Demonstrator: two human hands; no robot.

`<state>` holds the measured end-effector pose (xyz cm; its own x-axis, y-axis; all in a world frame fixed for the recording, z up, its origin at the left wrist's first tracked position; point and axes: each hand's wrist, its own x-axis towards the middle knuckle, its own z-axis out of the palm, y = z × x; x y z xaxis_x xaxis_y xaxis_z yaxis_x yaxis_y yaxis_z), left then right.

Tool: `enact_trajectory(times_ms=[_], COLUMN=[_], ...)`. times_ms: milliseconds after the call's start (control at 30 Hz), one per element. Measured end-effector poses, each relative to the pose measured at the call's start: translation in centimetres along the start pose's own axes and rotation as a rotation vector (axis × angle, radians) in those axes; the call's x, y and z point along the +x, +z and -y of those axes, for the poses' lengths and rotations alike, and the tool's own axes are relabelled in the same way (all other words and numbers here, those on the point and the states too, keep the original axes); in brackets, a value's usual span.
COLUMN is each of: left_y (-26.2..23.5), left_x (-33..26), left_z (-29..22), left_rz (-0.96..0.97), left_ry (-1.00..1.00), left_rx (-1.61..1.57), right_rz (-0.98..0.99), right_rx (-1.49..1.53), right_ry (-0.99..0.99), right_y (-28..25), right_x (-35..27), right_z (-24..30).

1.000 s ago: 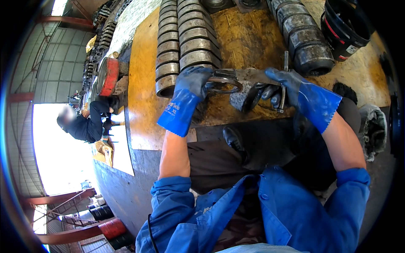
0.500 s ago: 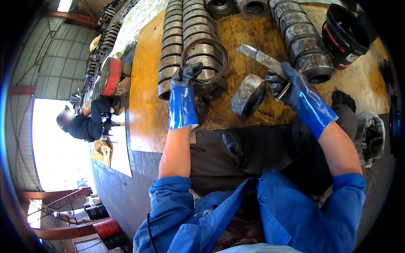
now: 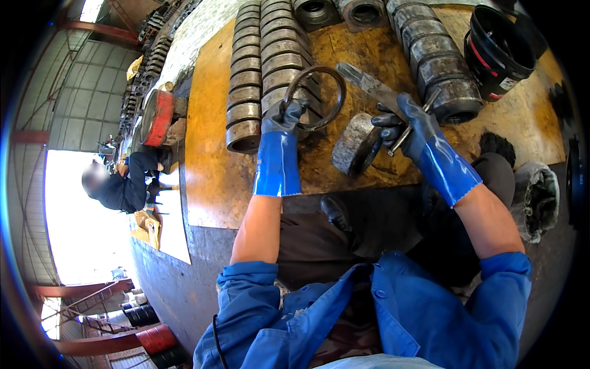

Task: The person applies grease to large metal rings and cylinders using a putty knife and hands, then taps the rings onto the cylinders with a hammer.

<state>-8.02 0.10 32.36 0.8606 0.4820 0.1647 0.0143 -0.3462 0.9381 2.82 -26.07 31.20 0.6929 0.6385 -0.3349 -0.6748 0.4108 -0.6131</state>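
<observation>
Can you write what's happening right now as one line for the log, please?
left hand: holds thin metal ring over row of steel rings | right hand: grips thin tool beside round metal part | surface: wooden board

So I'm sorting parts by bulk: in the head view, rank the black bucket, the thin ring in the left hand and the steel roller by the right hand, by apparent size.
1. black bucket
2. thin ring and steel roller: too alike to rank; the ring spans slightly wider, but it is only a hoop.

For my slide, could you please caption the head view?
Gloved left hand lifts a metal ring; right hand grips a rod.
</observation>
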Motion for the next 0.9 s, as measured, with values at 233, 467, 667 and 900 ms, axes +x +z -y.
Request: enact_trajectory(times_ms=[233, 467, 667, 900], left_y=[-0.2, -1.4, -1.7, -1.3], left_x=[0.7, 0.3, -0.3, -0.6], left_z=[5.1, 1.0, -0.1, -0.7], left_rz=[0.038, 0.016, 0.031, 0.044], left_ry=[-0.062, -0.104, -0.151, -0.151], left_rx=[0.405, 0.017, -0.181, -0.238], right_rz=[0.286, 0.351, 0.189, 0.028], right_rx=[-0.268, -0.184, -0.183, -0.173], right_ry=[-0.001, 0.109, 0.392, 0.299], right_y=[0.6, -0.4, -1.0, -1.7], right_x=[-0.8, -1.1, -0.2, 1.4], right_z=[0.4, 3.9, 1.9, 1.5])
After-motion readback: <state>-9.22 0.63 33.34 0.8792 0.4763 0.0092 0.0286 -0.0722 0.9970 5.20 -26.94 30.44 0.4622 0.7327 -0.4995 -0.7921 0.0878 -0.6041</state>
